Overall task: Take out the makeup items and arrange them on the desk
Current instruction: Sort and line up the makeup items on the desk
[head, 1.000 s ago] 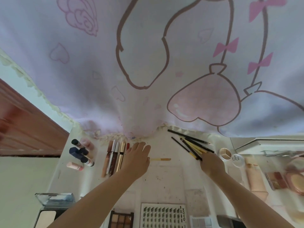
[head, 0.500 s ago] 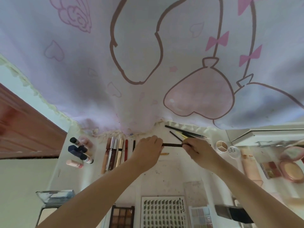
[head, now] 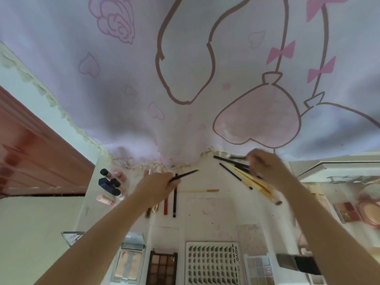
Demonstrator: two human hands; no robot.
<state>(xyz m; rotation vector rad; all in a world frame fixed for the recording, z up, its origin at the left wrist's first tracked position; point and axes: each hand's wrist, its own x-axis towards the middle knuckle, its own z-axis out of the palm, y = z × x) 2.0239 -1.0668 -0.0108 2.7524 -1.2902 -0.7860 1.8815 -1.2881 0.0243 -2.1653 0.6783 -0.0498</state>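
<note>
Slim black pencil (head: 183, 174) tilted above red (head: 165, 207) and black (head: 174, 199) pencils

Both my bare forearms reach forward from the bottom of the view, angled toward each other. My left hand (head: 159, 185) sits knuckles up, wrist straight, its fingers curled in a closed grip on a thin black pencil (head: 184, 174) that sticks out to the right. My right hand (head: 267, 166) is farther forward and blurred, fingers bent down; I cannot tell whether its grip is closed on anything.
</note>
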